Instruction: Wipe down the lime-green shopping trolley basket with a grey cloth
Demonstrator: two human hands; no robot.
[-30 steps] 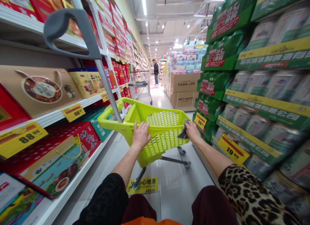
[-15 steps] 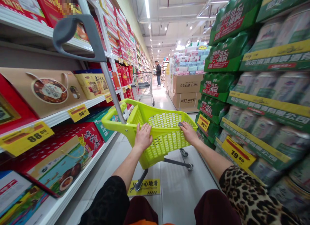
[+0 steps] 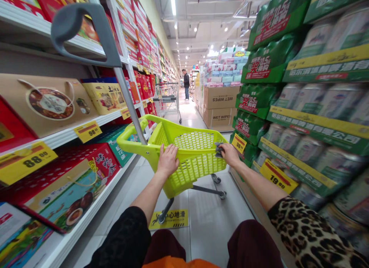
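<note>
A lime-green plastic shopping cart with mesh sides and dark metal legs on casters stands sideways in front of me. My left hand is closed over its near rim, toward the left end, with the fingertips on the rim. At the cart's right end, my right hand grips a crumpled grey cloth against the outside corner. Part of the cloth is hidden under the fingers. A grey handle on a metal pole rises from the cart's left side. The inside wall shows through as white-looking mesh.
Shelves of gift boxes line the left side. Stacked can packs rise close on the right. Ahead are wet-wipes cartons, a metal trolley and a standing person. A yellow wet-floor sticker marks the floor.
My right hand has shifted slightly right and lower along the cart's end, and more of the grey cloth shows. My left hand stays on the rim. The whole view has shifted a little.
</note>
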